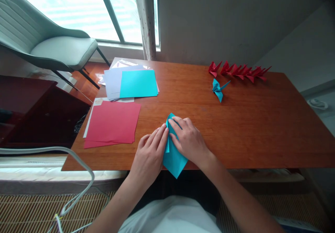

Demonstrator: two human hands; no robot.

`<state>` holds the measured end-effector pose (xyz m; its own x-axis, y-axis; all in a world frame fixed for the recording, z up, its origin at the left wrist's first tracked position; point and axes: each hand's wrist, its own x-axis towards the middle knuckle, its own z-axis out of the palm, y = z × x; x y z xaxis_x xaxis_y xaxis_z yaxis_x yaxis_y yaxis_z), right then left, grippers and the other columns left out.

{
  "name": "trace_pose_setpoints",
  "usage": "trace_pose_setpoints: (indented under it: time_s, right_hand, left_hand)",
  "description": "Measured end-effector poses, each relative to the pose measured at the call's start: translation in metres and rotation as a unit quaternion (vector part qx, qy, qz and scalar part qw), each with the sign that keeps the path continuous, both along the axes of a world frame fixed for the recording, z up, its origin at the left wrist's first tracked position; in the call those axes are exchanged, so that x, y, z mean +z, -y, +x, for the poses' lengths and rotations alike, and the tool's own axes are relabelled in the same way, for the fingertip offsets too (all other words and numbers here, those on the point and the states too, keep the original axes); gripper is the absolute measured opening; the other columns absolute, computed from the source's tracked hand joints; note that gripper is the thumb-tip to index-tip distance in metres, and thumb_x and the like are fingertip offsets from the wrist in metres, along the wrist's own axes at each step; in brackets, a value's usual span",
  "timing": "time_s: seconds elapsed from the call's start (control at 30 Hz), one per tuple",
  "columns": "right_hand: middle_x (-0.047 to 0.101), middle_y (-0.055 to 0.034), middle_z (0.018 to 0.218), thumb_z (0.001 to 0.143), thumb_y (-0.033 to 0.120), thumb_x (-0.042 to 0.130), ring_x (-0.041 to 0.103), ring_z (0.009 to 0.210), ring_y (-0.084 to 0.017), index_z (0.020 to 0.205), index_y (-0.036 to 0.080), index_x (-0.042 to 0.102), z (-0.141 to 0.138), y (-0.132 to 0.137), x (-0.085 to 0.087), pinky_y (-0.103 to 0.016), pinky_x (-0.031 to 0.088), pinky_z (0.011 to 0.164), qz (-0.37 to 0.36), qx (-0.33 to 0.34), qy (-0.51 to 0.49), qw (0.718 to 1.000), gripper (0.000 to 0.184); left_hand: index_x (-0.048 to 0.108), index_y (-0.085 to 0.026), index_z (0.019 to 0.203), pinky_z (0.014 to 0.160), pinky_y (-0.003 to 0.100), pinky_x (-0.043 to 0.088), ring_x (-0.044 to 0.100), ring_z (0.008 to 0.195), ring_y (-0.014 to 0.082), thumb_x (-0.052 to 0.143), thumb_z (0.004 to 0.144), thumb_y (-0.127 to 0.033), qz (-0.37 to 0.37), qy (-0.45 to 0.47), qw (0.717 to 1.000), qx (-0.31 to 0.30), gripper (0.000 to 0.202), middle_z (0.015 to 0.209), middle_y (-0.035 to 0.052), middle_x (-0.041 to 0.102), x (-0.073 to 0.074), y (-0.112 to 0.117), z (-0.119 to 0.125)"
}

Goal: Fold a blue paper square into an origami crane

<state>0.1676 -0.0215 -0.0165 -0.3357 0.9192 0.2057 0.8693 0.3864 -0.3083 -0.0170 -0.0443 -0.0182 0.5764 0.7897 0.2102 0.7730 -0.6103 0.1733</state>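
Note:
A partly folded turquoise paper [172, 158] lies at the near edge of the wooden table [246, 128], one corner hanging over the edge. My left hand [150, 154] presses its left side with fingers close together, fingertips on a folded flap. My right hand [187, 138] lies over the paper's top right part, fingers pinching or pressing the fold near the upper tip. A finished turquoise paper crane [218, 89] stands further back on the table, with a row of several red paper cranes [239, 70] behind it.
Red paper sheets [111, 125] lie at the left of the table, a turquoise sheet [138, 83] on a pale stack [112, 83] behind them. A grey chair [52, 48] stands by the window. A grey cable [78, 177] runs at the lower left.

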Motion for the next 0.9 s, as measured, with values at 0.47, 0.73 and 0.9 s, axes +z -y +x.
trace_pose_setpoints:
  time_s: [0.47,0.73,0.9]
  right_hand:
    - [0.057,-0.0145,0.139,0.101,0.022,0.045,0.053,0.118,-0.03,0.143,0.02,0.055,0.009,0.003,-0.008,-0.047,0.052,0.103,0.002,0.004,-0.014,1.0,0.044]
    - [0.058,-0.0141,0.138,0.1,0.023,0.046,0.054,0.118,-0.03,0.143,0.019,0.055,0.008,0.007,-0.013,-0.048,0.051,0.104,0.007,-0.006,-0.037,0.999,0.044]
    - [0.058,-0.0148,0.138,0.101,0.02,0.044,0.053,0.118,-0.029,0.14,0.017,0.058,0.01,0.007,-0.014,-0.046,0.051,0.104,0.008,-0.003,-0.039,0.999,0.042]
  left_hand:
    - [0.04,-0.006,0.152,0.118,0.044,0.035,0.035,0.15,0.0297,0.044,0.094,-0.014,-0.006,-0.011,0.997,-0.073,0.059,0.161,0.0172,0.037,0.001,0.003,-0.004]
    - [0.044,-0.006,0.15,0.12,0.042,0.035,0.037,0.15,0.028,0.04,0.094,-0.01,-0.002,-0.003,0.996,-0.084,0.057,0.16,0.0165,0.04,-0.005,0.008,-0.001]
    - [0.047,-0.005,0.148,0.121,0.042,0.033,0.038,0.149,0.0286,0.039,0.094,-0.011,-0.005,-0.011,0.996,-0.089,0.054,0.161,0.0155,0.038,-0.005,0.006,-0.002]
